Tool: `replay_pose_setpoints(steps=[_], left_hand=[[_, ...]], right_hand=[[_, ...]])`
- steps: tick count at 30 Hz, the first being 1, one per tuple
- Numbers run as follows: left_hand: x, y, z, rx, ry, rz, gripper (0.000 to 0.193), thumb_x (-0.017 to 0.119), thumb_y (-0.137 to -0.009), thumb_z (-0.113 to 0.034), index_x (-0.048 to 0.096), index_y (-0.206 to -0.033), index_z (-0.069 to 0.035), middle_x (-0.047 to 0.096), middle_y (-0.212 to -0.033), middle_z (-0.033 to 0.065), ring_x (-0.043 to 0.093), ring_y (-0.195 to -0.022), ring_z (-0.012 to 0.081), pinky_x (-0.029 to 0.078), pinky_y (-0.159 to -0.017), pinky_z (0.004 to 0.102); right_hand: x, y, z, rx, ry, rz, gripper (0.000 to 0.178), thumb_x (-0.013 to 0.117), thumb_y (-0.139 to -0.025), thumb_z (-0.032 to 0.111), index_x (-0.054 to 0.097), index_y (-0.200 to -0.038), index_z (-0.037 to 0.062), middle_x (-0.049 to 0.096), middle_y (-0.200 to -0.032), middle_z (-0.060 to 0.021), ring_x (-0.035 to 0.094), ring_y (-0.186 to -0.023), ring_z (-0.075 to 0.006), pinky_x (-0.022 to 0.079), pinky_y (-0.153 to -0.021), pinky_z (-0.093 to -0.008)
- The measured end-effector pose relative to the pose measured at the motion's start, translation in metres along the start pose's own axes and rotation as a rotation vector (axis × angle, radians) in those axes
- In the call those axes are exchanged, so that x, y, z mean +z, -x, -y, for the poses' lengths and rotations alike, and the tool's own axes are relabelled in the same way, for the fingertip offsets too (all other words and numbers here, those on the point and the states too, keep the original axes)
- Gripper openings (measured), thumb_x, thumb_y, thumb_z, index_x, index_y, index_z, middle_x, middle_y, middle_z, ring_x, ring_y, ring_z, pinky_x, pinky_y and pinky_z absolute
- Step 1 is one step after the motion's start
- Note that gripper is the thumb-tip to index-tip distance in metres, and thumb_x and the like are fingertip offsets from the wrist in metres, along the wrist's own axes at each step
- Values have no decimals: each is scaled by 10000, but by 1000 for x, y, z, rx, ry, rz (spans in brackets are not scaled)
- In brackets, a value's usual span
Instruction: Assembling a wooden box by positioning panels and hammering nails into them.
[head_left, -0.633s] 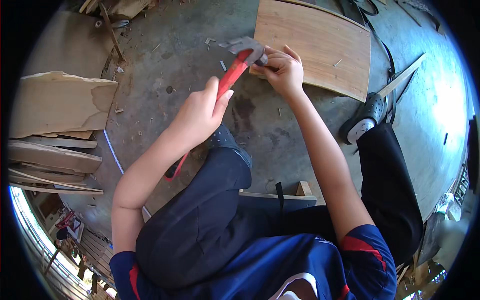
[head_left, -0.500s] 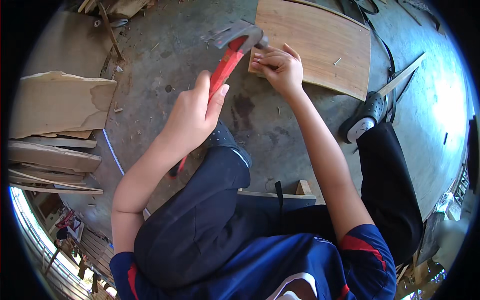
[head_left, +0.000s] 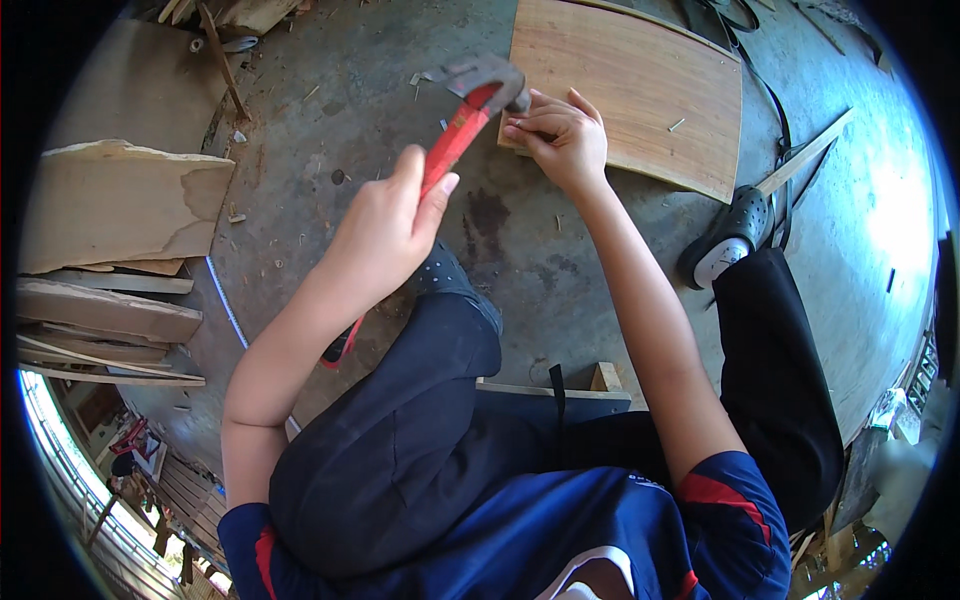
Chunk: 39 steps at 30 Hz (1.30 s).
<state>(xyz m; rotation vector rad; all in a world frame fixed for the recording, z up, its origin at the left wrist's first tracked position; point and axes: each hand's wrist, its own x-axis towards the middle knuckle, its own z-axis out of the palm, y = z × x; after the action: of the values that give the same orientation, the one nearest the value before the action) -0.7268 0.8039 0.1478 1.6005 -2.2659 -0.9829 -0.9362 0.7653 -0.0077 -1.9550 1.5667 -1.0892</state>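
Hammer [head_left: 458, 135] blurred, right hand [head_left: 570, 142] partly hiding wooden panel [head_left: 635, 90]

There is room to pass over the floor [head_left: 560, 310] at centre, between the bent knee [head_left: 465, 335] and right forearm [head_left: 645, 300]; the hammer [head_left: 458, 145] blocks the upper middle, a wooden panel [head_left: 630, 80] the upper right, boards [head_left: 110, 210] the left edge.

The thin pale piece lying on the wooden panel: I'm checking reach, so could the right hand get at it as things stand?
Probably yes: only bare wooden panel shows between the right hand and the thin pale piece, with the hammer off to the left. The hand seems busy pinching, though.
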Motion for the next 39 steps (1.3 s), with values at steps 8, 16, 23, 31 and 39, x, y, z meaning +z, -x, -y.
replay_pose_setpoints(steps=[8, 16, 23, 31, 39], left_hand=[[6, -1, 3, -14, -27, 48, 271, 529, -958, -221, 415, -948, 25, 559, -592, 236, 596, -577, 428, 433, -481, 463], [16, -1, 15, 31, -29, -13, 279, 526, -967, -237, 427, -929, 22, 540, -571, 207, 598, -556, 401, 425, -477, 423], [-1, 0, 4, -106, 212, -58, 299, 510, -977, -268, 441, -929, 19, 560, -624, 206, 615, -582, 366, 431, -512, 399], [24, 20, 49, -289, 250, 8, 328, 522, -970, -313, 488, -945, 12, 596, -698, 218, 632, -659, 378, 461, -569, 405], [33, 18, 58, -267, 297, -41, 352, 525, -966, -351, 493, -938, -2, 613, -724, 208, 639, -684, 366, 470, -603, 404]], right_hand=[[1, 1, 2, 9, 9, 26, 139, 771, -726, 268, 752, -781, 143, 721, -882, 25, 641, -1044, -175, 340, -1054, -424], [4, 0, 7, 28, -24, 3, 128, 774, -710, 260, 750, -764, 146, 719, -884, 14, 620, -1082, -139, 338, -1066, -434], [-7, -1, 0, 12, -75, 37, 152, 788, -722, 242, 746, -782, 109, 721, -915, -19, 620, -1102, -184, 337, -1059, -460], [-124, 4, -78, 865, 842, -274, 927, 555, -714, 767, 456, -1350, 100, 562, -1231, -231, 528, -1169, -373, 407, -996, -455], [-146, 28, -104, 925, 619, -129, 975, 460, -758, 798, 496, -1089, -118, 583, -1062, -351, 574, -1049, -451, 447, -918, -468]])
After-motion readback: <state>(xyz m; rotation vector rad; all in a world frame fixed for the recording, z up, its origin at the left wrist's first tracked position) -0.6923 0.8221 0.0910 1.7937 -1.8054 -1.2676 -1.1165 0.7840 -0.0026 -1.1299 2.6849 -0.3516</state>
